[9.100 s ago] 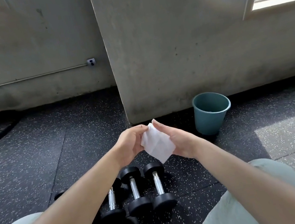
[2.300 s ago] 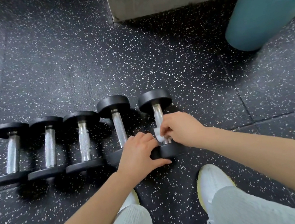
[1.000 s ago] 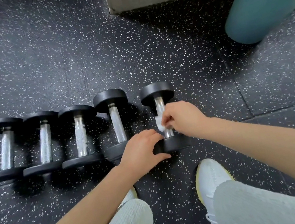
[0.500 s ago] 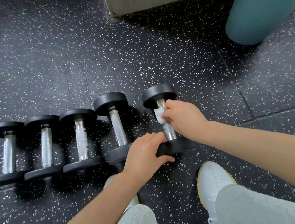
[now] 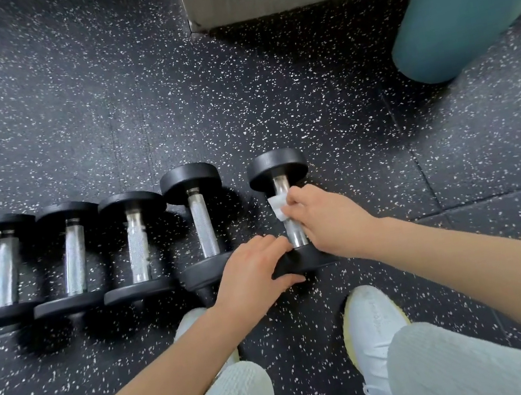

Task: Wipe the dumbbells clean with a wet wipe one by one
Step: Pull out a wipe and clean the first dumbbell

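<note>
Four other dumbbells (image 5: 136,243) lie left of the grip. The rightmost dumbbell (image 5: 276,168), heavy, rigid and apt to roll, is steadied by the left hand (image 5: 252,275) curled over its near head. Just beyond, the right hand (image 5: 329,220) pinches the limp wet wipe (image 5: 277,206) round the chrome handle.
</note>
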`<action>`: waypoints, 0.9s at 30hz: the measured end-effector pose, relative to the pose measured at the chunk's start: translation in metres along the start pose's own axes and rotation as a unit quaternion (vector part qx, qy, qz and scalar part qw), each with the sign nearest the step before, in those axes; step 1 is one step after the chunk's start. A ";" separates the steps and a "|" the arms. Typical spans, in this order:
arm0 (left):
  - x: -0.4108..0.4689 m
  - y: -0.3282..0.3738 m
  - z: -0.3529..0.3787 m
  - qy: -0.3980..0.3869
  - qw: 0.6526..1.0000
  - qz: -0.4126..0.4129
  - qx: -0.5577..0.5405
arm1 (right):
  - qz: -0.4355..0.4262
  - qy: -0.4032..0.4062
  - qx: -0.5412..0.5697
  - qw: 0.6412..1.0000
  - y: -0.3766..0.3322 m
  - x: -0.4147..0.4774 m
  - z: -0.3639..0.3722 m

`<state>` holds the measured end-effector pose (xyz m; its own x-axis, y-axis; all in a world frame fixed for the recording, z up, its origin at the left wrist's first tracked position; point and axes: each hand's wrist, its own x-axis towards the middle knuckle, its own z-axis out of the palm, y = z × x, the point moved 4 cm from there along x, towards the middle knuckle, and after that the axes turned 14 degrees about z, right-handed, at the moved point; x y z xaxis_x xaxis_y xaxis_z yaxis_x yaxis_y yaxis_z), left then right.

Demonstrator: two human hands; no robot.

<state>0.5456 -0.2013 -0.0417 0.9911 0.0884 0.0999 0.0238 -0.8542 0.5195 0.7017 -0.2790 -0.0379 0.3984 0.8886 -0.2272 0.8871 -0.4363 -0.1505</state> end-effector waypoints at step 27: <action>0.010 0.012 0.010 0.009 1.000 0.019 0.002 | -0.044 -0.008 0.083 0.995 0.020 -0.024 0.005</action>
<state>0.5576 -0.2162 -0.0427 0.9886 0.0654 0.1353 -0.0132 -0.8591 0.5117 0.7087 -0.3103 -0.0402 0.3152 0.9228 -0.2216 0.8670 -0.3750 -0.3281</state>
